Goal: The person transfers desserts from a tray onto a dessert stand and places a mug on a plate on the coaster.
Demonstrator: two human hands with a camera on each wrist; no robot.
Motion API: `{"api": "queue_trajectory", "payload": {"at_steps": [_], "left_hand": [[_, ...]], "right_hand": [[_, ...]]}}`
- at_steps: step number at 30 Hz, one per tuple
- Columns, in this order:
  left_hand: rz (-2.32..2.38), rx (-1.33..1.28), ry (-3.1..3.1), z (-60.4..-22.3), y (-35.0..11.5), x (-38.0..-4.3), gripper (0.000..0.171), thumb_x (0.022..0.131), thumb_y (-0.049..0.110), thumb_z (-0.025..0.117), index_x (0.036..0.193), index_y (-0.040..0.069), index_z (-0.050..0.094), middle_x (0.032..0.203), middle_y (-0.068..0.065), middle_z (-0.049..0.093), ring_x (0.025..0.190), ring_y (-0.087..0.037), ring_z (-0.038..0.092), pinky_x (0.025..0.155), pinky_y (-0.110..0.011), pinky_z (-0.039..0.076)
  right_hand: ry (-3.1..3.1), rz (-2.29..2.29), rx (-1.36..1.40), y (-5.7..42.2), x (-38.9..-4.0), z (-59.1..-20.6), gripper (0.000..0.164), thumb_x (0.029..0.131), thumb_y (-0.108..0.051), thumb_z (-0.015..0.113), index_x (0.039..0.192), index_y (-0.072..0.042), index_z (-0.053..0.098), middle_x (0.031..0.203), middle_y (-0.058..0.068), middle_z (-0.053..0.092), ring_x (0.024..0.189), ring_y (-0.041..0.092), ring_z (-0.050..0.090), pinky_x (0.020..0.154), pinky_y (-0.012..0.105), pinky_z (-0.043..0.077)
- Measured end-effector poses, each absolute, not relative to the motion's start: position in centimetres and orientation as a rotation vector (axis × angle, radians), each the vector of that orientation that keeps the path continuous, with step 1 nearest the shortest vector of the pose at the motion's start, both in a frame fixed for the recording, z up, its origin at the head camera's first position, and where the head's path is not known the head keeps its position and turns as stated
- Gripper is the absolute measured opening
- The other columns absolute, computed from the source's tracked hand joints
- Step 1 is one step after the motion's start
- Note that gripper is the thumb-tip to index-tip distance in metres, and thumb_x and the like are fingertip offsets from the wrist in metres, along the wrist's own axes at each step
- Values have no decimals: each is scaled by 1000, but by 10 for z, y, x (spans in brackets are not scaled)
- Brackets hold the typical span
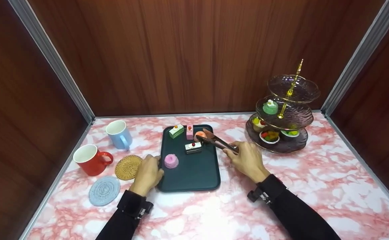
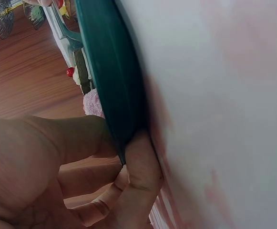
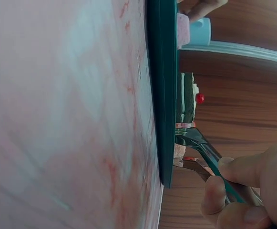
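My left hand grips the left rim of a dark green tray. In the left wrist view its thumb lies over the rim and a finger is tucked beneath. My right hand holds a pair of tongs that reach over the tray's right side. The tong tips stand on either side of a small orange cake. Around it on the tray are a dark layered cake slice, a pink slice and a green slice. A round pink cake sits nearer my left hand.
A three-tier glass stand at the back right bears a green cake and several small pastries. To the left are a blue mug, a red mug, a woven tan coaster and a grey-blue coaster. Wooden panels enclose the table.
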State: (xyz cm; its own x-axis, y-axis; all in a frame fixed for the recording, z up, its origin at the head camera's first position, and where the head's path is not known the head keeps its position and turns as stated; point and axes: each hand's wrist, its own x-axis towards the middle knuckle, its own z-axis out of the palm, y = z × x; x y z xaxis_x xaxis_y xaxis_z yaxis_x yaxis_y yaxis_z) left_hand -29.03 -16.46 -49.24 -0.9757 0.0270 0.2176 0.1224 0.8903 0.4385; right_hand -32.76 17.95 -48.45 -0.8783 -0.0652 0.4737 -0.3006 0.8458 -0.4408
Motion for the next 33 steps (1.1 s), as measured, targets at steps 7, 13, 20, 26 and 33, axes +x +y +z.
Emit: {"api": "queue_trajectory", "payload": {"at_steps": [7, 13, 20, 26, 33], "left_hand": [[-661, -117, -2853, -493, -164, -291, 48, 69, 9, 68, 116, 4, 63, 94, -14, 58, 88, -29, 57, 79, -43, 48], [-670, -122, -2847, -493, -164, -291, 48, 69, 9, 68, 116, 4, 63, 94, -14, 58, 87, -28, 57, 79, -42, 48], [-663, -134, -2834, -493, -165, -290, 44, 68, 8, 69, 112, 4, 65, 91, -14, 57, 84, -28, 57, 76, -43, 48], [-657, -124, -2843, -493, -165, -291, 44, 68, 10, 70, 112, 5, 65, 91, -13, 57, 82, -28, 56, 74, -43, 48], [-641, -150, -2817, -493, -165, -290, 44, 68, 8, 69, 111, 3, 65, 90, -14, 58, 83, -28, 58, 74, -44, 49]], "right_hand": [[-2553, 747, 268, 181, -327, -483, 29, 78, -48, 67, 94, -24, 72, 52, -14, 53, 46, 8, 46, 40, 29, 29], [-2539, 756, 273, 183, -326, -482, 30, 78, -47, 67, 95, -23, 72, 55, -11, 55, 48, 9, 45, 41, 29, 30], [-2513, 759, 287, 186, -323, -477, 30, 78, -47, 67, 96, -24, 72, 56, -12, 56, 49, 9, 47, 40, 27, 31], [-2487, 766, 283, 191, -318, -472, 29, 77, -47, 68, 96, -25, 72, 57, -13, 57, 50, 10, 48, 40, 27, 32], [-2438, 771, 315, 195, -311, -466, 29, 77, -45, 69, 95, -22, 72, 68, -11, 66, 55, 10, 54, 47, 27, 37]]}}
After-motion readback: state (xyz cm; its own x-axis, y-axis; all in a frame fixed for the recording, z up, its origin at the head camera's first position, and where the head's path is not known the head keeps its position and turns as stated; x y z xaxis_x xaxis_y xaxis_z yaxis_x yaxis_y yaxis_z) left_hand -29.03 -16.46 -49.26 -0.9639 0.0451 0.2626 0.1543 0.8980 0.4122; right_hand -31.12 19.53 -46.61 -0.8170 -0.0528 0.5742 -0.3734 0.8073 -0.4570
